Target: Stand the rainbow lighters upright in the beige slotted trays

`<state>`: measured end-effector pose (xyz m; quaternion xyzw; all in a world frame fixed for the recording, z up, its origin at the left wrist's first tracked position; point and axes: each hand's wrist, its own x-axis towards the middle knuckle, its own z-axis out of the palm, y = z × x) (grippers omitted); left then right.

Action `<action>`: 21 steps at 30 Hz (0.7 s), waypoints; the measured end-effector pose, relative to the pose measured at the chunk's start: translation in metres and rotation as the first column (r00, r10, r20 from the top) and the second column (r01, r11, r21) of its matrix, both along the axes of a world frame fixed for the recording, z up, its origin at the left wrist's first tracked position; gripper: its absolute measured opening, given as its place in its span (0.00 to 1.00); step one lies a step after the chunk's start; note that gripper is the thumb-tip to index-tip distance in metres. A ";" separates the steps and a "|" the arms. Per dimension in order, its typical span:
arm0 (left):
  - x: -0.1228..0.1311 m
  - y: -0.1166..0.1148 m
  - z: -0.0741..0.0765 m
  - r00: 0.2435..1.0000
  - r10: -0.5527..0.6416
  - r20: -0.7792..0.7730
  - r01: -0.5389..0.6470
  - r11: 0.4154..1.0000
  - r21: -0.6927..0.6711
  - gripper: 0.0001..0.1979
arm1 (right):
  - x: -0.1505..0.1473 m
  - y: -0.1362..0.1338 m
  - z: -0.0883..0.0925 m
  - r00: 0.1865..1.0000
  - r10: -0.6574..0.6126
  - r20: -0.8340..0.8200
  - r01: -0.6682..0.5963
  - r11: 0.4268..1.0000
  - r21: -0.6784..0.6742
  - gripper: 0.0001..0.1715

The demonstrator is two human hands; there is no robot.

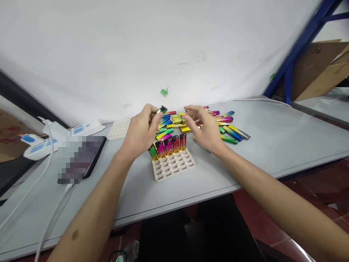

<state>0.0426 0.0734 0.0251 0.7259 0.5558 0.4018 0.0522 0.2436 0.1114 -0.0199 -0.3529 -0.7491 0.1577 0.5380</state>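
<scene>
**While one hand lifts a lighter, the other hovers over the heap**

As the thumb and fingertips (153, 112) of the left hand (141, 131) pinch a dark-capped lighter (163, 109) by its lower end, its top points toward the far edge of the desk (272, 145), just above a heap of loose lighters (230, 128). The narrow tip grip seems to leave most of the body bare and free to turn.

The right hand (207, 131) holds nothing. Its fingers (191, 109) are spread and lightly curled, palm down, close over the middle of the heap. Whether any fingertip touches a lighter there cannot be told. Both wrists are raised off the desk. The forearms come in from the near edge and converge on the heap, the left one bent a little inward.

Just on the near side of the hands lies a pale tray (174, 166) with a grid of holes, set slightly askew at the middle of the desk. A row of lighters (171, 145) stands upright along its far side, caps up, apparently kept so by the holes. The heap lies flat and jumbled between the tray and the far edge, below a white wall (136, 47).

Toward the left edge sit a second tray (119, 128), a phone (81, 156), a power strip (81, 128) and a white cable (51, 218).
</scene>
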 end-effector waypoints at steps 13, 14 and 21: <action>-0.029 0.033 -0.026 0.679 0.276 0.680 -0.126 0.957 -0.263 0.29 | 0.014 0.025 -0.021 0.863 -0.149 0.483 0.181 0.983 -0.019 0.09; -0.029 0.034 -0.028 0.653 0.305 0.693 -0.130 0.947 -0.294 0.28 | 0.014 0.025 -0.021 0.862 -0.150 0.484 0.182 0.983 -0.021 0.09; -0.028 0.035 -0.030 0.559 0.280 0.781 0.053 0.927 -0.371 0.19 | 0.014 0.024 -0.020 0.878 -0.158 0.452 0.199 0.979 -0.043 0.13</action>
